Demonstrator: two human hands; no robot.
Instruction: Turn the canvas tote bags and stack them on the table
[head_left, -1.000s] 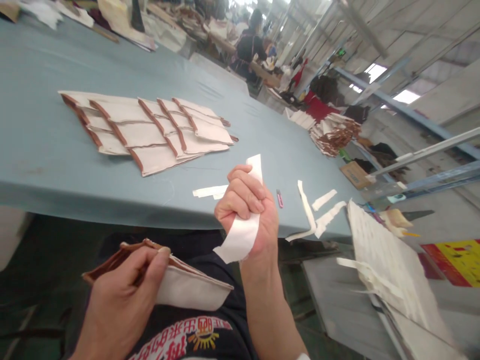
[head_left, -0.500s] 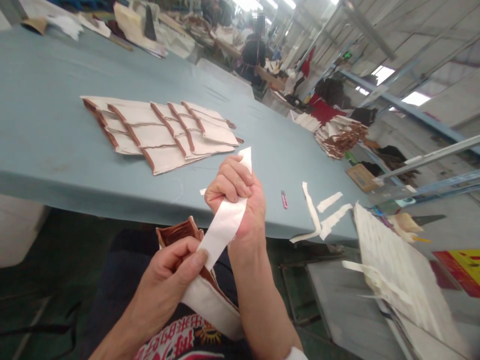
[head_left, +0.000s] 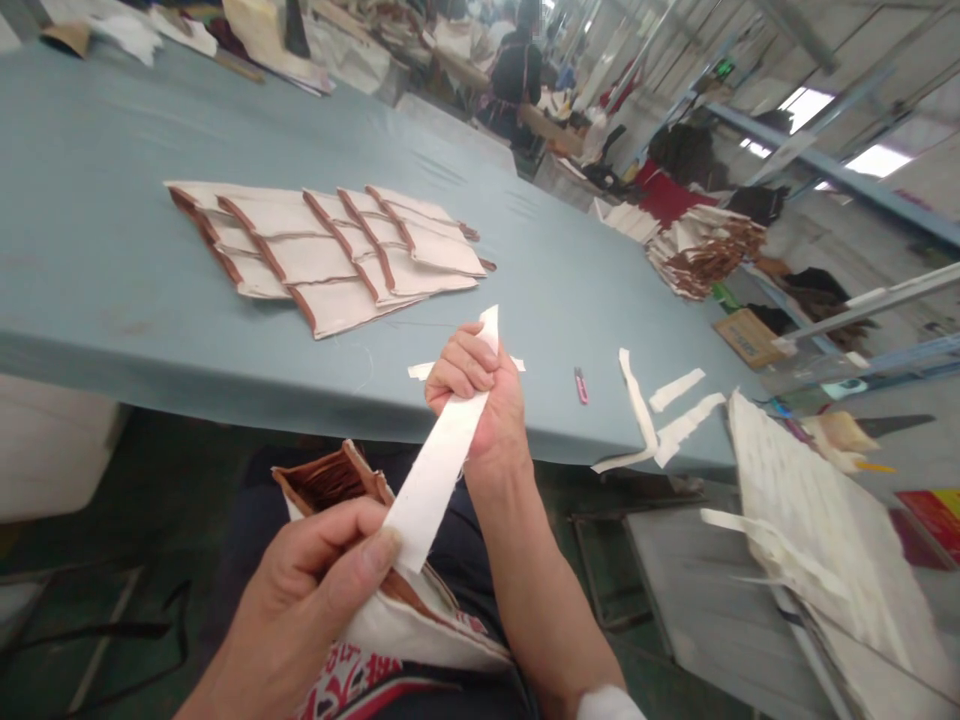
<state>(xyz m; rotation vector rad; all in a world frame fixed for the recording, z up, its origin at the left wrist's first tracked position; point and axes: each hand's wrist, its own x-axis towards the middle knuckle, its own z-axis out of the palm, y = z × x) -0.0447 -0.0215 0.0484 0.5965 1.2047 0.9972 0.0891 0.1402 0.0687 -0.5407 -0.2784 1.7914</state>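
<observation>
Compared with one second ago, the left hand [head_left: 326,570] is no longer pinching the pouch edge; it is now pinching the lower end of the white strip [head_left: 442,460], and the strip is stretching almost straight between both hands. Whether its other fingers are also holding the open pouch [head_left: 420,637] below, the picture is not showing. The right hand [head_left: 496,415] is closing like a fist around the upper part, with a short end sticking out above. Probably the strip is being light, thin and flexible, so gripping near both ends is suiting it, without twisting. The pouch is seeming soft; its brown-lined mouth is gaping just below, quite in the way.

Around, from left, overlapping pouches [head_left: 322,255] are lying on the table [head_left: 112,250]; then a pale piece [head_left: 420,370] partly behind the right hand, pink snips [head_left: 581,387], loose strips [head_left: 688,430], a bundle [head_left: 709,245] and pale sheets [head_left: 802,490].
</observation>
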